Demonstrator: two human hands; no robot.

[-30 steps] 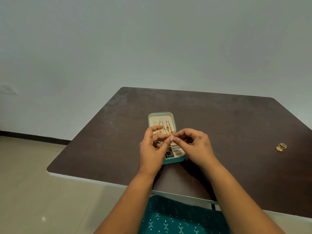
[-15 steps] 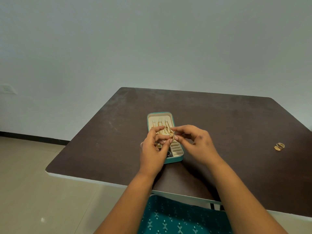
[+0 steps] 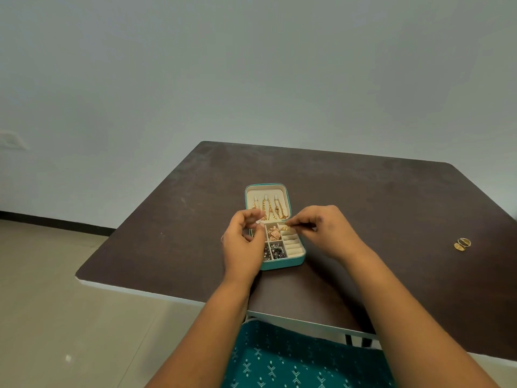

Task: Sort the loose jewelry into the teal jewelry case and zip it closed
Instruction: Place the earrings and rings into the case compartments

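Teal jewelry case (image 3: 275, 263) open flat, lid far from the fingers (image 3: 293, 221) with three gold chains (image 3: 270, 210) hung inside; tray just below the fingertips holds gold pieces (image 3: 273, 233) and dark beads (image 3: 272, 252); two gold rings (image 3: 463, 243) well apart, far right of the fingers

A dark brown table (image 3: 363, 208) with rounded corners and a pale edge stands before a plain pale blue-grey wall (image 3: 251, 65). Beige floor tiles (image 3: 56, 303) meet a black skirting strip (image 3: 56, 221). 1 wall socket (image 3: 12, 140) sits at left.

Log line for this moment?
case: open, unzipped | left hand: pinching small piece | right hand: pinching small piece over case | rings: loose on table
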